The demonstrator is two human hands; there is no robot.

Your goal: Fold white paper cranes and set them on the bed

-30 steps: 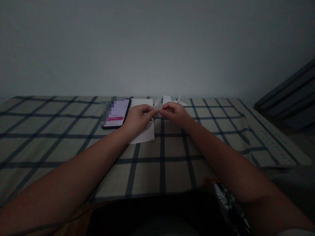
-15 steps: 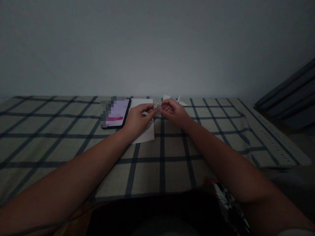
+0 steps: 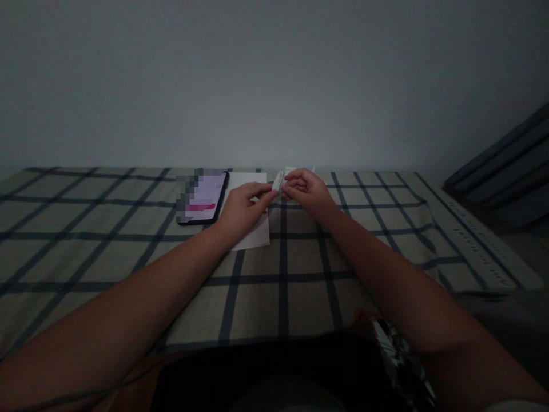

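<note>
A small folded piece of white paper (image 3: 277, 182) is held up over the table between my two hands. My left hand (image 3: 245, 206) pinches its lower left side between thumb and fingers. On the other side my right hand (image 3: 309, 191) has its fingers curled, with the tips at the paper's right edge. Under my left hand lies a white sheet or pad of paper (image 3: 253, 236), partly covered by the hand. Behind my right hand show bits of another white paper piece (image 3: 290, 169), mostly hidden.
A phone (image 3: 203, 197) with a lit, partly pixelated screen lies left of my left hand. A checked cloth (image 3: 300, 257) covers the table, which meets a plain wall (image 3: 274, 86). Dark pleated fabric (image 3: 506, 171) hangs at the right. A patterned item (image 3: 398, 355) lies near my right forearm.
The folded paper has turned more upright and shows a taller pointed shape. My right hand has shifted slightly right, covering more of the paper behind it. My left hand stays nearly in place.
</note>
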